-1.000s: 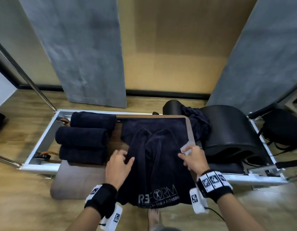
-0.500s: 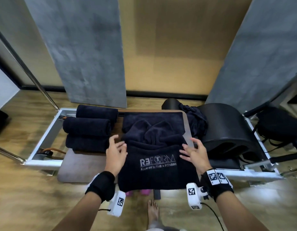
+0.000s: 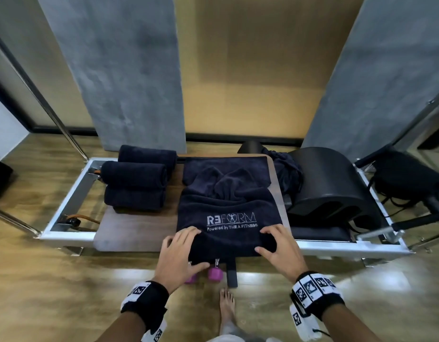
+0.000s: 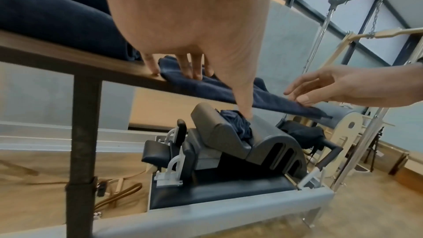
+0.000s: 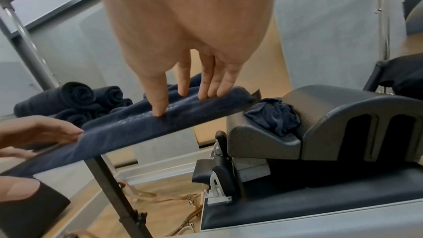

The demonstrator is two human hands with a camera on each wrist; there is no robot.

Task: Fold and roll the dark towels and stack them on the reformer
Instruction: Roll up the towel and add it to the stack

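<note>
Pressing flat on towel [image 3: 228,218] w/ both hands, L [image 3: 179,253] & R [image 3: 278,248], fingers straight.

both forearms reach forward; left hand [image 3: 177,253] and right hand [image 3: 278,248] lie palm-down side by side, fingers spread, thumbs inward.

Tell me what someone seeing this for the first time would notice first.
Most striking is the dark towel with its white REFORM logo, spread on the wooden board in the middle, with the left hand and right hand on its near edge. To its left sits a stack of rolled towels. To its right stands a black arched barrel, a crumpled dark cloth against it.
</note>
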